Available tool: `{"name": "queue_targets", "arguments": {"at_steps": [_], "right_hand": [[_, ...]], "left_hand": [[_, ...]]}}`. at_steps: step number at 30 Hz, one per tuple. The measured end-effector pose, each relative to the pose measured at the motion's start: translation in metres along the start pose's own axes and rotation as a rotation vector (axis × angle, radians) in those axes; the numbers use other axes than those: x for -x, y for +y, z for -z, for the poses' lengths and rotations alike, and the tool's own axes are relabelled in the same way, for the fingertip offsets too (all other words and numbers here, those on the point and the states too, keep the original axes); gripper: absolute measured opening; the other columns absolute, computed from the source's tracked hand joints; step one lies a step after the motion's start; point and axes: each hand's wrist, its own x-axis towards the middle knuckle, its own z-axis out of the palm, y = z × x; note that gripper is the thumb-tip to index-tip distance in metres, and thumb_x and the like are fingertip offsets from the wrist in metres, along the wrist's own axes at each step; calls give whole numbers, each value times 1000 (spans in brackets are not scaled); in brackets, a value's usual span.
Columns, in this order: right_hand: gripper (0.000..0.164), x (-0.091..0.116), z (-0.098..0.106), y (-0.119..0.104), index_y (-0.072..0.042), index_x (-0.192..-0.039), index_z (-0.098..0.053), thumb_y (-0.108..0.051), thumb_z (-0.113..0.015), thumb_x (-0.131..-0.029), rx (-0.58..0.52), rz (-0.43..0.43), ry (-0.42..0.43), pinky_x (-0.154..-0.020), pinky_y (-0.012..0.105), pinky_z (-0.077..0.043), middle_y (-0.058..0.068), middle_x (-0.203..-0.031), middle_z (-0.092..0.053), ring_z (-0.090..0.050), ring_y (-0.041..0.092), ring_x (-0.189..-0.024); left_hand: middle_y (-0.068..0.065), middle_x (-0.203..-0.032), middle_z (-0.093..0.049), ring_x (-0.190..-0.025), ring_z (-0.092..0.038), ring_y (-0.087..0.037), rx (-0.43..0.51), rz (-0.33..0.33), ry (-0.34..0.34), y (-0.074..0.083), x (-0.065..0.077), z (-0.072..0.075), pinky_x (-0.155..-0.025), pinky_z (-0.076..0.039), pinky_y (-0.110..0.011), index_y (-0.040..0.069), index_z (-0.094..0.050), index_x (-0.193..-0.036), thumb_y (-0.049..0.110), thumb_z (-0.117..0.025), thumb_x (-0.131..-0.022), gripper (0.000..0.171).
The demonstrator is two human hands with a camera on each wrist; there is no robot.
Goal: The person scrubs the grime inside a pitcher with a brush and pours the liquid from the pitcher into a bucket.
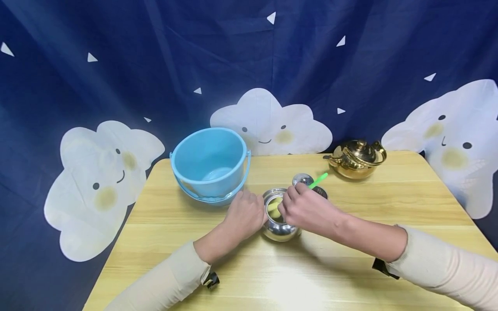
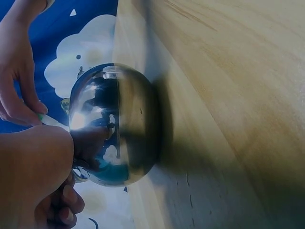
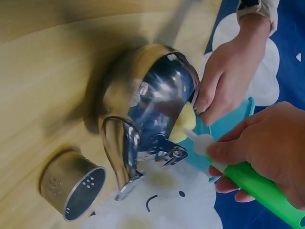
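Observation:
A shiny silver teapot (image 1: 281, 231) stands on the table with its round mouth uncovered. My left hand (image 1: 247, 214) grips its rim on the left side, fingers curled at the mouth. In my right hand (image 1: 305, 207) is a sponge brush with a green handle (image 3: 259, 191), pinched between thumb and fingers. The brush's yellow sponge head (image 3: 185, 123) sits in the mouth of the pot, partly hidden by the wall. The right wrist view also shows the pot's curved spout (image 3: 119, 148).
Just behind the right hand lie a silver lid (image 1: 301, 178) and a perforated metal strainer (image 3: 71, 186). A light blue bucket (image 1: 210, 185) with a handle stands at back left. At back right is a gold teapot (image 1: 355, 166) with its lid on. A dark blue curtain hangs behind the table.

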Motion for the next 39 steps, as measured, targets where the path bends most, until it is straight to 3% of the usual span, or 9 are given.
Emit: {"name": "queue_targets", "arguments": {"at_steps": [9, 16, 20, 27, 33, 39], "right_hand": [[24, -7, 14, 2, -17, -64, -57, -17, -68, -85, 74, 33, -124, -50, 21, -27, -5, -58, -45, -35, 10, -55], [29, -11, 22, 5, -16, -60, -53, -16, -70, -83, 63, 72, -210, -50, 19, -29, -3, -60, -50, -36, 11, -56], [28, -13, 27, 9, -16, -61, -58, -19, -75, -83, 60, 99, -250, -52, 19, -32, -3, -63, -55, -39, 11, -58], [23, -19, 30, 20, -17, -67, -65, -26, -76, -86, 32, 132, -302, -56, 24, -40, -2, -67, -61, -43, 14, -59], [26, -28, 28, 26, -18, -65, -64, -26, -75, -87, -43, 127, -351, -48, 23, -35, -3, -64, -61, -40, 12, -55], [14, -33, 24, 37, -19, -71, -71, -15, -80, -81, -206, 120, -416, -50, 21, -44, -3, -68, -69, -50, 10, -55]], "left_hand": [[6, -62, -47, -58, -39, -14, 12, 8, 1, 0, 0, 0, -58, -24, -28, 17, -54, -73, 43, -55, -100, 37], [6, -59, -46, -58, -32, -14, 7, 31, 77, 1, 3, 0, -58, -17, -26, 18, -54, -69, 41, -59, -96, 36], [6, -58, -46, -58, -33, -14, 3, 45, 116, 1, 3, 0, -57, -17, -26, 18, -54, -68, 42, -62, -94, 36], [6, -58, -46, -58, -38, -13, 1, 50, 108, 2, 3, 0, -57, -18, -26, 18, -54, -69, 42, -60, -95, 36], [6, -58, -46, -57, -33, -13, 2, 48, 108, 2, 2, 0, -58, -17, -26, 18, -54, -69, 44, -62, -95, 37], [7, -58, -46, -57, -33, -13, -4, 46, 87, 2, 2, 1, -58, -16, -27, 19, -53, -70, 43, -60, -96, 36]]}}
